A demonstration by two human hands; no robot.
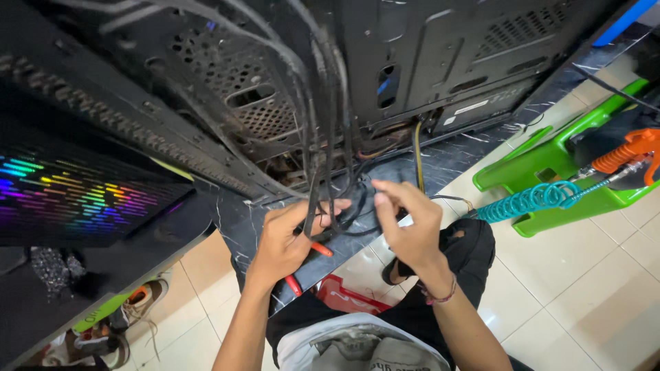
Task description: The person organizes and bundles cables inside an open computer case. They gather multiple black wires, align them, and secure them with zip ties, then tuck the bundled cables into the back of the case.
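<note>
Hands at table edge (237,227), left hand (285,240) fingers gripping red-handled cutters (309,264), right hand (409,223) pinching black cables (323,137).

Two hands: the left hand (285,237) and the right hand (405,223), both on one bundle of black cables (323,137); the single cables are too tangled to count. One red-handled tool (306,264) sits in the left hand. One black case (426,62) stands on the dark marble top (454,161). One green stool (550,172), one teal coiled hose (529,200), one orange nozzle (629,154). One rainbow-lit panel (75,192) at the left edge. Two shoes (130,309) by the lower left corner.
</note>
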